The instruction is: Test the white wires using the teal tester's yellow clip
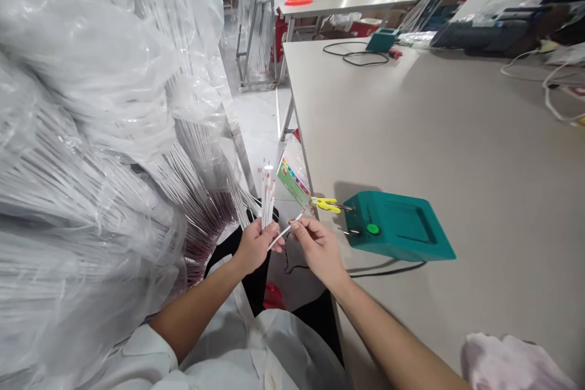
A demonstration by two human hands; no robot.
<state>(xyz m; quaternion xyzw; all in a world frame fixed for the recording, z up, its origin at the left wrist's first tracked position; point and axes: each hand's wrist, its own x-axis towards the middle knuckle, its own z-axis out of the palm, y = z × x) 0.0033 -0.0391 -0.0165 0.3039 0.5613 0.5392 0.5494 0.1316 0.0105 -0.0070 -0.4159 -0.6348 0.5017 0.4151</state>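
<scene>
Left hand (252, 247) grips white strand bundle (267, 198), frame centre; right hand (322, 251) pinches one singled-out strand (282, 234); others bunched, likely left to do; finished count unclear

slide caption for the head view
Left hand holds white strands, right hand pinches a single strand, beside a teal box.

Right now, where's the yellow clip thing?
In the head view, the yellow clip is a little right of centre, by the table's left edge, between the teal box and the right hand.
</scene>
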